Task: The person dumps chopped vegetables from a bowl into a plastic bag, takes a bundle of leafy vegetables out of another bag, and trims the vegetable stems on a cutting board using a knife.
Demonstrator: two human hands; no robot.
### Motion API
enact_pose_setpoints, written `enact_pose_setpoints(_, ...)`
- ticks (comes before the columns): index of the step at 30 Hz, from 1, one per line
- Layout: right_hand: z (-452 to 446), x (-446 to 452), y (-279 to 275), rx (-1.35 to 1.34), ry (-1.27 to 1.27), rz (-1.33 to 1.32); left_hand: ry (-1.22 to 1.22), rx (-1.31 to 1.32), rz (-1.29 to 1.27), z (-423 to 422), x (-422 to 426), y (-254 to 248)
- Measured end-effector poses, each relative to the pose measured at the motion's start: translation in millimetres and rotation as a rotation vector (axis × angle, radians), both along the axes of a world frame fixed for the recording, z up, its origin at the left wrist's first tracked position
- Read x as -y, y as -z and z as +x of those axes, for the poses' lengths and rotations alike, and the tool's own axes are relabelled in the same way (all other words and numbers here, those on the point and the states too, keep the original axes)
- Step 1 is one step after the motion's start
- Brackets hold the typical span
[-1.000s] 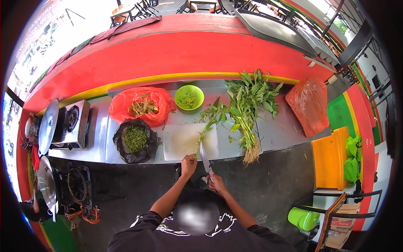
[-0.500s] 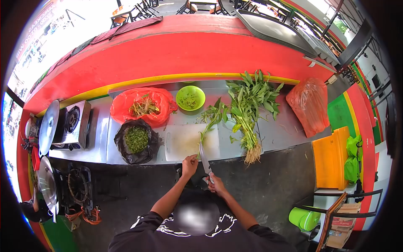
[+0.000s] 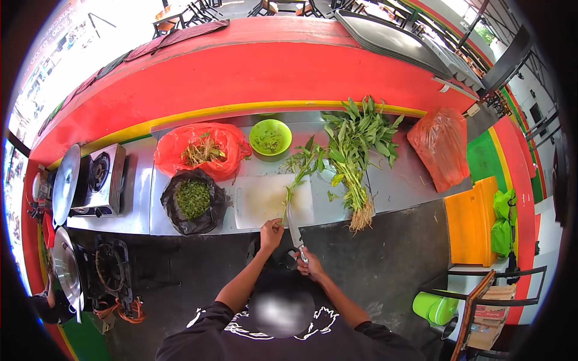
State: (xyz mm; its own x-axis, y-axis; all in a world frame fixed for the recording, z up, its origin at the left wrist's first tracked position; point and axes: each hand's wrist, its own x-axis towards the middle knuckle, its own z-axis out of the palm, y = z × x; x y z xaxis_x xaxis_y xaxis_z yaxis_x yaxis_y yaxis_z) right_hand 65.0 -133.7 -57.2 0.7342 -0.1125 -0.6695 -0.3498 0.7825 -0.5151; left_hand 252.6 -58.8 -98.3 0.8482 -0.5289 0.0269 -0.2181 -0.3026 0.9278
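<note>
My right hand is closed round the handle of a kitchen knife, whose blade points away from me over the near right part of the white cutting board. Beside the blade, my left hand pinches the lower end of a leafy green stem. This stem lies across the board's right side, its leaves spreading onto the metal counter. The blade is against or very close to the stem; I cannot tell if they touch. A large bunch of leafy greens with roots lies to the right.
Left of the board, a black plastic bag holds chopped greens, and a red bag holds stem scraps. A green bowl with leaf bits stands behind the board. A gas stove is far left; a wrapped red bag sits right.
The whole view has shifted slightly up and left. My hands, the knife and the stem keep almost the same places relative to the board.
</note>
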Motion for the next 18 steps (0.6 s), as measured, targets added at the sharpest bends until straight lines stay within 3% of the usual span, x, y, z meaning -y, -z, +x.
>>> enact_pose_setpoints(5,0.7,-3.8,9.5,0.035,0.016,0.005,0.062,0.02,-0.019,6.6,-3.4,4.0)
enact_pose_setpoints(11,10.1,-19.6,2.4,-0.144,0.021,-0.308,0.209,0.019,0.027,21.8,-7.2,-8.2)
enact_pose_setpoints(14,17.8,-27.6,3.5,-0.196,0.062,-0.309,0.273,-0.142,0.021,31.9,-6.9,5.7)
enact_pose_setpoints(18,21.8,-43.8,8.5,-0.238,0.098,-0.382,0.34,-0.371,-0.172,32.1,-18.8,-7.1)
